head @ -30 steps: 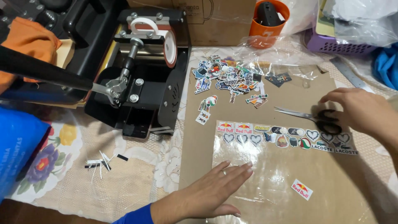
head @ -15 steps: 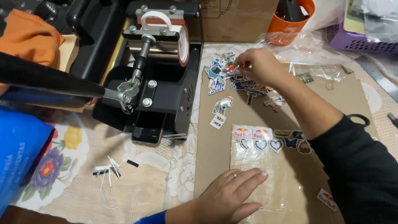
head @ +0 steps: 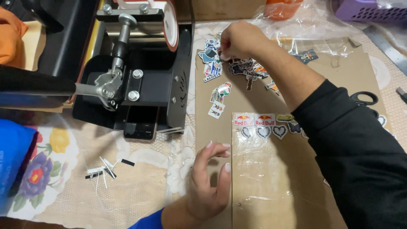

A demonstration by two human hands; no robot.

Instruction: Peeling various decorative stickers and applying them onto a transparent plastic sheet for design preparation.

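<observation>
My right hand point(head: 239, 40) reaches across to a heap of small cut-out stickers point(head: 250, 70) at the far end of a brown cardboard sheet point(head: 339, 72). Its fingertips are pinched on one sticker at the heap's left edge. My left hand point(head: 210, 182) rests on the cardboard with fingers spread and slightly curled, touching the left edge of a clear plastic film point(head: 271, 169). A row of stickers point(head: 263, 123), among them hearts and rectangles, lies along the film's top edge. A few loose stickers point(head: 218, 99) sit between the heap and the film.
A black mug heat press point(head: 140, 80) stands left of the cardboard. Black-handled scissors point(head: 364, 98) lie at the right, beside my sleeve. Thin paper offcuts point(head: 104, 169) lie on the floral cloth. A metal ruler point(head: 388, 44), a purple basket point(head: 373, 10) and an orange cup point(head: 282, 8) sit at the back.
My right hand has put the scissors down at the right and moved up-left to the sticker heap. My left hand has stayed by the film, fingers now more curled. The view has moved closer.
</observation>
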